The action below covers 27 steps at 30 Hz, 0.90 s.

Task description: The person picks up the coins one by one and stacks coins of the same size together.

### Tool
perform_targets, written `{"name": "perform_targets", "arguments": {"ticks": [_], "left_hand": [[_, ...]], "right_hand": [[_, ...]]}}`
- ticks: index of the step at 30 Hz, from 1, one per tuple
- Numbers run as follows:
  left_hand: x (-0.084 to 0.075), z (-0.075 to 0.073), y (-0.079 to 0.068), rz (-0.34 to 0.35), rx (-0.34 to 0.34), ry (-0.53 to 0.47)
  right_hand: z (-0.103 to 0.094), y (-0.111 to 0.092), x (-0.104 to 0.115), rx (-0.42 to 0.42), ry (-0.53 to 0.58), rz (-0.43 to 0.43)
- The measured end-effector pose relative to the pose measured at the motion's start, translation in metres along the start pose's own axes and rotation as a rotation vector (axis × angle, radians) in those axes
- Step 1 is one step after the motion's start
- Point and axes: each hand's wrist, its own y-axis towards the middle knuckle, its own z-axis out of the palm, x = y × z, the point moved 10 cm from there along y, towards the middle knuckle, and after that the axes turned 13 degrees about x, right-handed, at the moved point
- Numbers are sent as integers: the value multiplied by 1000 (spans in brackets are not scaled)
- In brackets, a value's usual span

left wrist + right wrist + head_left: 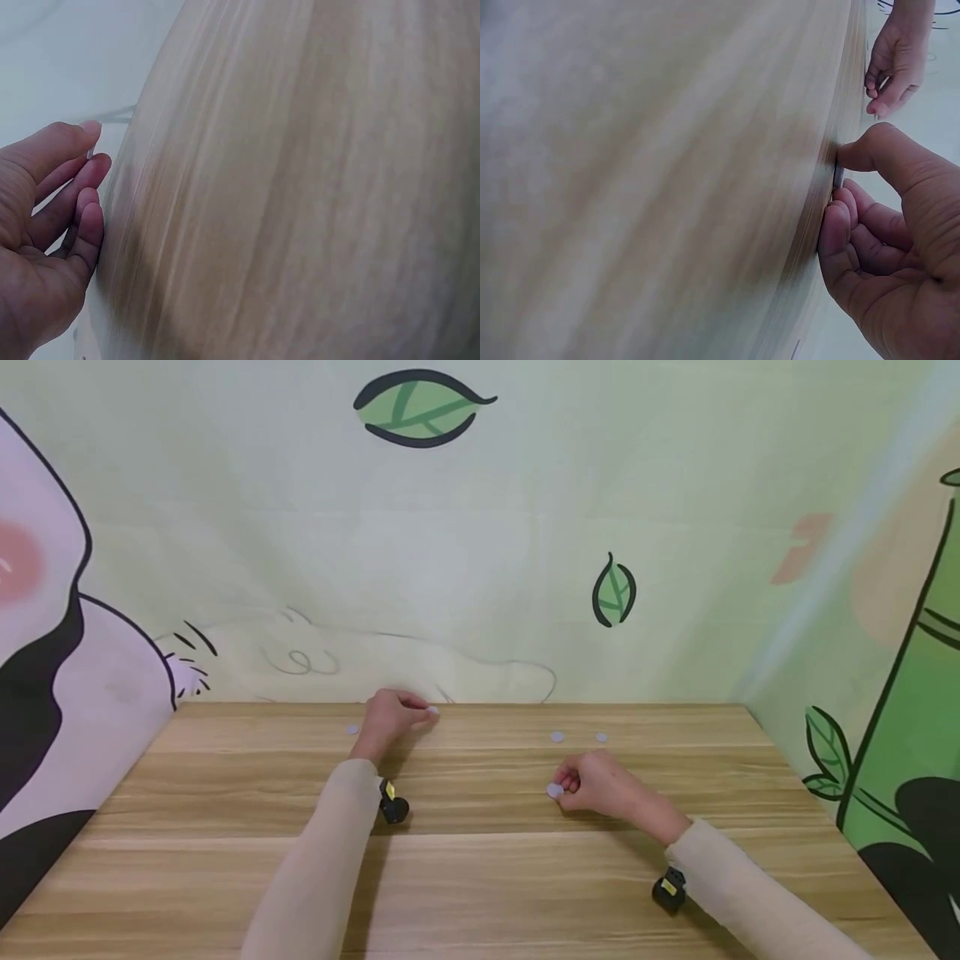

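Near the table's back edge, my left hand pinches a small pale round disc between thumb and finger. In the left wrist view only the thin edge of that disc shows between the fingertips. Further right and closer to me, my right hand pinches another pale disc, seen edge-on in the right wrist view. A loose pale disc lies just left of the left hand. Beyond the right hand lie two more, one disc on the left and one disc on the right.
The wooden table spans the lower view. Directly behind its back edge stands a pale green backdrop printed with leaves and cartoon figures. A small black device sits at the left wrist, and a similar device at the right.
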Motion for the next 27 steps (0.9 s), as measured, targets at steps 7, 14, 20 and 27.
{"name": "perform_targets", "arguments": {"ticks": [7, 14, 20, 27], "left_hand": [[1, -2, 1, 36, -34, -20], [-1, -1, -1, 57, -57, -37], [-8, -1, -1, 80, -60, -71], [-19, 0, -3, 109, -63, -96]], "right_hand": [[-2, 0, 0, -12, 1, -9], [-1, -1, -1, -8, 4, -7], [-1, -1, -1, -8, 12, -1], [-1, 0, 1, -17, -6, -21]]}}
